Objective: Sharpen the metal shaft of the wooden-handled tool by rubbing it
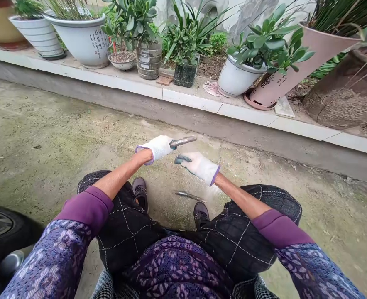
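Observation:
My left hand (160, 147), in a white glove with a purple cuff and dark green coating, is closed on a short grey metal rod (185, 141) that points to the right. Just below and to the right is my right hand (199, 166), gloved alike, with its dark-coated fingers reaching left. No object shows in it, and it looks apart from the rod. On the ground between my shoes lies a second slim metal rod (189, 195) with a darker ribbed end and a tapered, lighter end. The kind of both rods is unclear.
Potted plants line a raised, tile-edged ledge (189, 99) ahead, among them a white pot (238, 79) and a leaning pink planter (314, 54). My knees frame the work spot on the mossy concrete ground (62, 137). A vehicle tyre (21, 232) stands close at the left.

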`<state>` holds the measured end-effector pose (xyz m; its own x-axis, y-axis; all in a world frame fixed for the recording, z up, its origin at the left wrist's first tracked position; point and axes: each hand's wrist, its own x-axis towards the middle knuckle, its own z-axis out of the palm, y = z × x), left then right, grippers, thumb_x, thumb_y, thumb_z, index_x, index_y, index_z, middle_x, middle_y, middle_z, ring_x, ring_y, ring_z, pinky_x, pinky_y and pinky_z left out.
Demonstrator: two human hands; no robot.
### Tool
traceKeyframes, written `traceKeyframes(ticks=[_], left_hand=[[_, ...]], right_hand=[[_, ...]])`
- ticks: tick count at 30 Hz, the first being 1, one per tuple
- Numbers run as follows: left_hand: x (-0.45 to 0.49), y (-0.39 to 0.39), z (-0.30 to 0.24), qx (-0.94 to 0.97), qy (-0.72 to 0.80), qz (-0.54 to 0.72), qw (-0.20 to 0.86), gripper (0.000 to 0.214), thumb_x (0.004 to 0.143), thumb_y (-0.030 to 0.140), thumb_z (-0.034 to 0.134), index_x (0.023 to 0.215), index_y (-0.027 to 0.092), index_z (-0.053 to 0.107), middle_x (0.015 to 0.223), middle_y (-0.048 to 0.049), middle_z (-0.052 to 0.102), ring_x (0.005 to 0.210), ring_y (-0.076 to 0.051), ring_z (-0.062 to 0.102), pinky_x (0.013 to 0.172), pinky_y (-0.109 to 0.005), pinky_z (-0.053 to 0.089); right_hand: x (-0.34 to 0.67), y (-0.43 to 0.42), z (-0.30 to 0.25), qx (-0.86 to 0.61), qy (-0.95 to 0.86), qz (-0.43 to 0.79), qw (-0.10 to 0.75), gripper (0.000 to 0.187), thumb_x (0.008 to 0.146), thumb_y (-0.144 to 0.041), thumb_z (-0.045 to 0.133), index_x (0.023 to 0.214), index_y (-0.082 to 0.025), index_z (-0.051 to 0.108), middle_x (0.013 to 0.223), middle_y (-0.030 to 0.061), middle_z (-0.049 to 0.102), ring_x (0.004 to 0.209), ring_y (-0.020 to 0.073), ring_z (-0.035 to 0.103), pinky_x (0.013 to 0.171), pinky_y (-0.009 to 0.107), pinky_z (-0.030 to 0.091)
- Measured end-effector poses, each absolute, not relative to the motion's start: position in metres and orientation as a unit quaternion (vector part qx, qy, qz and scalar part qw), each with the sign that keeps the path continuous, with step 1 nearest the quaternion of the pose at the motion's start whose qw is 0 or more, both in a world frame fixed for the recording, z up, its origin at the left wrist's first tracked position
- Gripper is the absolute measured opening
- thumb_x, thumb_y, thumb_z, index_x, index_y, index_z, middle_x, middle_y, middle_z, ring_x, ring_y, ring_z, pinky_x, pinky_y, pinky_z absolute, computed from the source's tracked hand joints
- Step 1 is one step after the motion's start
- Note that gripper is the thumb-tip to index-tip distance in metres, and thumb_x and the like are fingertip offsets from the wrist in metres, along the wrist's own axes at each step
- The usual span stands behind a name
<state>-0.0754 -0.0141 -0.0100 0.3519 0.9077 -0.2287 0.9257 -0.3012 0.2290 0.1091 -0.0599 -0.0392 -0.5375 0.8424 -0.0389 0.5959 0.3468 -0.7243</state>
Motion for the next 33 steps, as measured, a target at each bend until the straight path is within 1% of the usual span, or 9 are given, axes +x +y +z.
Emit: traceKeyframes(ticks=[5,8,11,14,17,20,25,29,33], left_hand=[[-0.066,-0.023,-0.029,0.829,0.543,-0.115,0.074,0.027,0.083,0.005,0.050,0.098,0.008,0.073,0.092,-0.0219,0.073,0.092,-0.031,0.071,0.080,-0.037,0.050],[-0.055,-0.036,-0.038,0.871,0.450,-0.192,0.045,0.029,0.080,0.002,0.050,0.098,0.010,0.072,0.086,-0.0209,0.073,0.088,-0.033,0.072,0.079,-0.041,0.051],[-0.049,-0.042,-0.035,0.888,0.409,-0.190,0.092,0.027,0.081,0.010,0.054,0.100,0.015,0.073,0.077,-0.0138,0.072,0.077,-0.028,0.071,0.072,-0.036,0.051],[-0.053,-0.038,-0.023,0.867,0.454,-0.072,0.194,0.025,0.086,0.023,0.053,0.101,0.018,0.073,0.077,-0.0075,0.071,0.067,-0.020,0.067,0.063,-0.028,0.049],[-0.063,-0.029,-0.014,0.774,0.545,0.040,0.319,0.031,0.086,0.033,0.054,0.104,0.015,0.072,0.072,-0.0032,0.067,0.051,-0.012,0.056,0.051,-0.023,0.045],[-0.070,-0.022,-0.016,0.711,0.605,0.031,0.356,0.033,0.085,0.033,0.055,0.105,0.013,0.071,0.069,-0.0037,0.065,0.043,-0.010,0.049,0.046,-0.023,0.044],[-0.065,-0.018,-0.029,0.776,0.589,-0.089,0.208,0.028,0.088,0.027,0.053,0.103,0.013,0.073,0.087,-0.0132,0.073,0.075,-0.021,0.070,0.068,-0.028,0.052],[-0.054,-0.028,-0.033,0.825,0.529,-0.186,0.066,0.030,0.087,0.010,0.049,0.106,0.009,0.072,0.098,-0.0217,0.073,0.097,-0.031,0.071,0.083,-0.036,0.051],[-0.046,-0.035,-0.034,0.871,0.439,-0.214,0.061,0.030,0.082,0.005,0.051,0.103,0.010,0.072,0.092,-0.0202,0.074,0.094,-0.032,0.071,0.083,-0.039,0.050]], right_hand=[[0.120,-0.060,-0.022,-0.497,-0.833,0.236,0.062,0.029,0.092,-0.030,0.050,0.098,-0.019,0.076,0.085,0.0045,0.074,0.072,0.0164,0.061,0.067,0.025,0.041],[0.139,-0.042,-0.025,-0.526,-0.819,0.217,0.073,0.025,0.089,-0.028,0.053,0.098,-0.021,0.076,0.086,0.0034,0.074,0.076,0.0164,0.062,0.068,0.024,0.041],[0.149,-0.026,-0.039,-0.535,-0.791,0.271,0.123,0.024,0.085,-0.022,0.053,0.092,-0.019,0.076,0.086,0.0024,0.074,0.077,0.0152,0.062,0.071,0.023,0.043],[0.142,-0.021,-0.053,-0.532,-0.764,0.330,0.157,0.025,0.084,-0.020,0.050,0.088,-0.014,0.075,0.083,0.0029,0.072,0.073,0.0146,0.060,0.069,0.023,0.043],[0.125,-0.031,-0.057,-0.538,-0.764,0.323,0.152,0.026,0.086,-0.021,0.049,0.089,-0.012,0.073,0.079,0.0039,0.070,0.070,0.0149,0.058,0.067,0.025,0.041],[0.112,-0.047,-0.051,-0.503,-0.796,0.312,0.127,0.027,0.089,-0.024,0.049,0.093,-0.014,0.073,0.084,0.0037,0.071,0.074,0.0150,0.059,0.069,0.025,0.040],[0.110,-0.062,-0.033,-0.476,-0.848,0.224,0.057,0.030,0.095,-0.026,0.045,0.094,-0.016,0.073,0.086,0.0057,0.071,0.074,0.0160,0.058,0.068,0.026,0.037],[0.116,-0.056,-0.022,-0.494,-0.853,0.165,-0.043,0.027,0.094,-0.029,0.049,0.097,-0.019,0.074,0.086,0.0080,0.073,0.072,0.0194,0.061,0.064,0.029,0.037],[0.133,-0.034,-0.028,-0.524,-0.833,0.178,0.001,0.024,0.090,-0.027,0.053,0.095,-0.020,0.075,0.091,0.0090,0.075,0.079,0.0216,0.064,0.070,0.029,0.041]])
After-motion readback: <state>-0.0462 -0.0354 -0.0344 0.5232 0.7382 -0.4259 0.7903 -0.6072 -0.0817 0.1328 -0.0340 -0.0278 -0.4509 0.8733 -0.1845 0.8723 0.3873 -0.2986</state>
